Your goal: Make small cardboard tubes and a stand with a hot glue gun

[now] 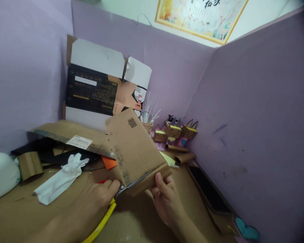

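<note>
A brown cardboard box piece point(139, 148) with a small barcode and a folded lower edge is tilted up over the table. My right hand point(167, 195) grips its lower right corner, thumb on the front and fingers behind. At its lower left corner my left hand point(102, 195) is closed, with a bit of red showing by the fingers and grey metal along the cardboard edge. What the left hand holds is mostly hidden. A yellow strip point(103, 221) runs down beside the left wrist.
Flattened cardboard point(91, 86) leans on the purple wall. A white glove point(62, 179) and a white bottle point(3, 173) lie left. Small cardboard figures point(173, 131) stand at the back. A dark tablet-like object point(209, 190) lies right, near a teal heart point(247, 229).
</note>
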Motion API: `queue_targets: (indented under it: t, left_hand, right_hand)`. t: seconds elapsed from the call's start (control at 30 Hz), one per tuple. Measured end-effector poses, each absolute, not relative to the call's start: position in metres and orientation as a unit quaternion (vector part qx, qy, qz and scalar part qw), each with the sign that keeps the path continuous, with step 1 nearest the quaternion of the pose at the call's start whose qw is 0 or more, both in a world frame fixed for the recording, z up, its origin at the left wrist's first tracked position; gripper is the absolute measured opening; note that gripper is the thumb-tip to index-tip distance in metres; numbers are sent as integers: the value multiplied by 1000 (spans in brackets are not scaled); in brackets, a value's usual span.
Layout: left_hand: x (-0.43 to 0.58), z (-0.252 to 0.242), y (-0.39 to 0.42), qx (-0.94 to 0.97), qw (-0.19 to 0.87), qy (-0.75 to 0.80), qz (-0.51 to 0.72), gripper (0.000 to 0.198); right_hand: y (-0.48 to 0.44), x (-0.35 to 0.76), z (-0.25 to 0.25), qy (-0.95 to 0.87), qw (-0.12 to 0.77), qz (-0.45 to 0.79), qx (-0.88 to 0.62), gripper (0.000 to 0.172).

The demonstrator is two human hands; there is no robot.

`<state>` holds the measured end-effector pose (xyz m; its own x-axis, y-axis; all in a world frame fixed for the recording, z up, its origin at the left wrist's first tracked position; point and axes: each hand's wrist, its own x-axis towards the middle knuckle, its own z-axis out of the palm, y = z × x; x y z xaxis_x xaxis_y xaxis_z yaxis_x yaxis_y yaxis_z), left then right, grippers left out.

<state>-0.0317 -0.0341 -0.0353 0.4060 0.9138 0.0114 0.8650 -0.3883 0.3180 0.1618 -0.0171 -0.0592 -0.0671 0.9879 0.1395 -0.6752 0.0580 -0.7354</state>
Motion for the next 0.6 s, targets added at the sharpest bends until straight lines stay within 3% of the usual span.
queue_targets:
  t: [0.6]
  left_hand:
    - [-29, -42, -37, 820, 96, 557, 90, 28]
  right_hand:
    - [-19, 156, -61, -341, 624, 659, -246, 32]
